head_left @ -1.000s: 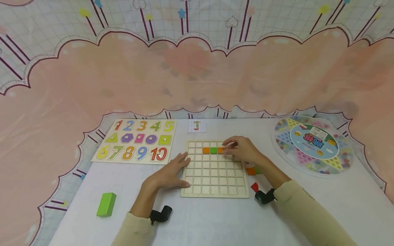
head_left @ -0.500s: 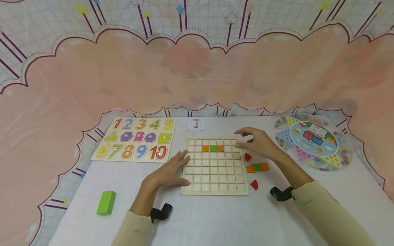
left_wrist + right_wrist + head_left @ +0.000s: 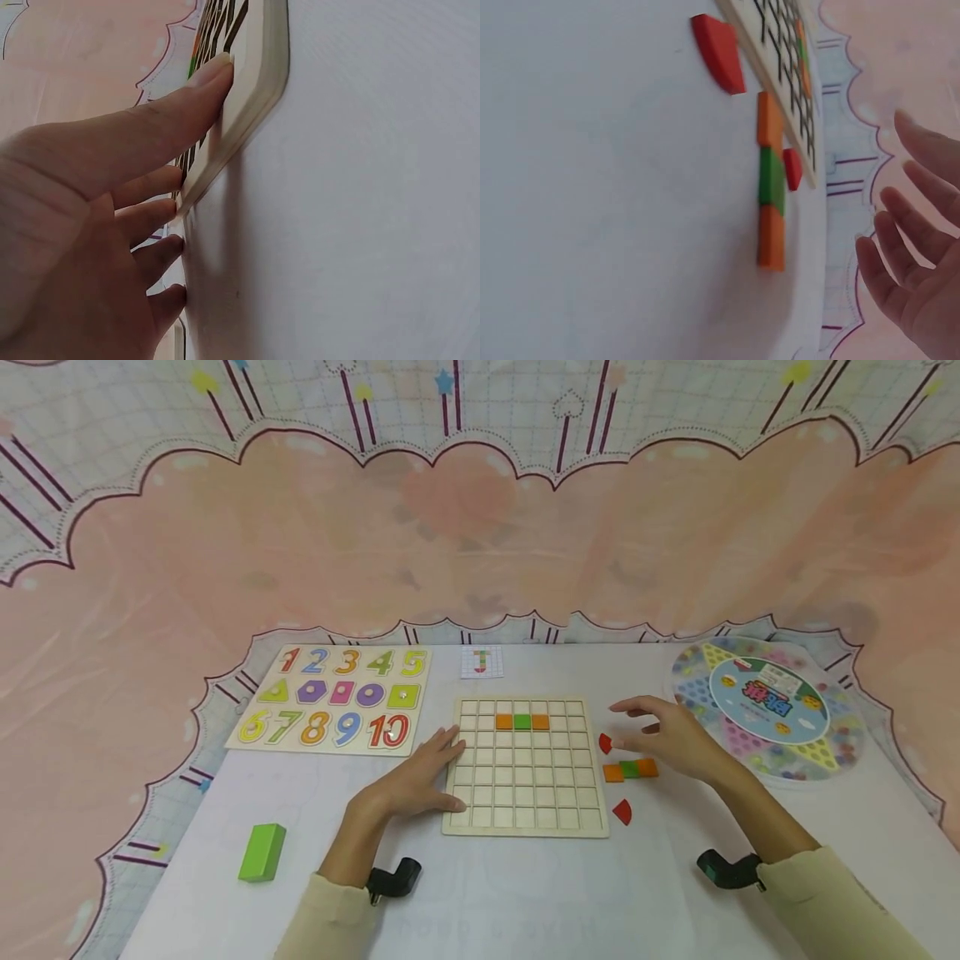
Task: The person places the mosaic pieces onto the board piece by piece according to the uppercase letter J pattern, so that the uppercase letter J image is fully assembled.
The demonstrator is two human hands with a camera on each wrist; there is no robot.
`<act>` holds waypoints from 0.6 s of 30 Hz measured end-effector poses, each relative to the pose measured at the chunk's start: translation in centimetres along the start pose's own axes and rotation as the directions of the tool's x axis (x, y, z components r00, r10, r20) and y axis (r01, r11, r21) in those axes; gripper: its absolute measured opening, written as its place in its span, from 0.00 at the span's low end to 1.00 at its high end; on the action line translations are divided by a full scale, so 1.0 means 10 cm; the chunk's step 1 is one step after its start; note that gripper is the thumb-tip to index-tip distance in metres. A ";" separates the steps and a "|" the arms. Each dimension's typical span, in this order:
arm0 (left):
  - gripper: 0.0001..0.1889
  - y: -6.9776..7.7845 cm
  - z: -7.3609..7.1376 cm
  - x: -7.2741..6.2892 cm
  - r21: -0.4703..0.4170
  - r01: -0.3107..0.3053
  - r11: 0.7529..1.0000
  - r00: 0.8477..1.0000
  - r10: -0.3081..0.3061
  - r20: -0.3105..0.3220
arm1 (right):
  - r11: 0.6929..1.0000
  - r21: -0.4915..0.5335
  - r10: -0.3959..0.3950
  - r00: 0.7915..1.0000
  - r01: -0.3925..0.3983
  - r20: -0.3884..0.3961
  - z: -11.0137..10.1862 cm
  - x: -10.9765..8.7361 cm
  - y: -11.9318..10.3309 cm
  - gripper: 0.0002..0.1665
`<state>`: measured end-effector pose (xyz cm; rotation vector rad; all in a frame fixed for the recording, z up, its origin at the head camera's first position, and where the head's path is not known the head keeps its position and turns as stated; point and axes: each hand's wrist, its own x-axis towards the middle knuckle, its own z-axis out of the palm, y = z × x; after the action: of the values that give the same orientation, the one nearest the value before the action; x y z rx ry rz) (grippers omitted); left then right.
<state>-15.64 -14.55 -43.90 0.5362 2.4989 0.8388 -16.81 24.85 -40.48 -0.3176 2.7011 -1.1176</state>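
A wooden grid board (image 3: 525, 793) lies on the table, with orange (image 3: 504, 722), green (image 3: 522, 722) and orange (image 3: 540, 722) squares side by side in an upper row. My left hand (image 3: 408, 783) rests at its left edge; in the left wrist view the thumb (image 3: 180, 105) presses on the rim. To the right of the board hovers my right hand (image 3: 671, 743), fingers loose and holding nothing, its thumb near a red quarter-circle piece (image 3: 605, 743). Just below sits a row of orange and green squares (image 3: 630, 769), and under that a second red quarter-circle piece (image 3: 622, 812).
A number and shape puzzle (image 3: 300, 727) is at the back left, a green block (image 3: 262, 852) at the front left. Behind the board lies a small card (image 3: 482, 662) with a J-shaped pattern. A round game box (image 3: 765, 706) occupies the back right.
My right hand has let go of the orange square in the grid and moved right, off the board, uncovering the red pieces and loose squares. The left hand has stayed in place.
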 end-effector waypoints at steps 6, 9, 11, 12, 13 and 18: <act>0.49 0.00 0.00 0.01 -0.007 0.005 1.000 1.000 -0.005 -0.013 | 1.000 -0.003 0.010 1.000 -0.010 0.021 0.01 -0.15 0.13 0.30; 0.49 0.01 -0.01 0.01 -0.009 0.008 1.000 1.000 -0.008 -0.015 | 1.000 -0.007 0.018 0.999 -0.018 0.028 0.02 -0.20 0.18 0.31; 0.50 0.01 -0.01 0.01 -0.012 0.008 1.000 1.000 -0.008 -0.016 | 1.000 -0.013 0.022 0.999 -0.022 0.036 0.03 -0.23 0.21 0.31; 0.50 0.01 -0.01 0.02 -0.011 0.006 1.000 1.000 -0.006 -0.016 | 1.000 -0.015 0.023 0.999 -0.022 0.040 0.03 -0.24 0.23 0.31; 0.50 0.01 -0.02 0.02 -0.002 0.002 1.000 1.000 -0.003 -0.016 | 1.000 -0.023 0.020 0.999 -0.019 0.046 0.04 -0.25 0.24 0.30; 0.50 -0.01 -0.02 0.01 0.040 -0.022 0.999 0.999 0.023 -0.023 | 0.998 -0.064 -0.011 0.998 0.016 0.064 0.04 -0.31 0.31 0.29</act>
<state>-15.87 -14.63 -43.88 0.5713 2.5397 0.8101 -14.09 27.54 -42.67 -0.3757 2.6869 -1.0076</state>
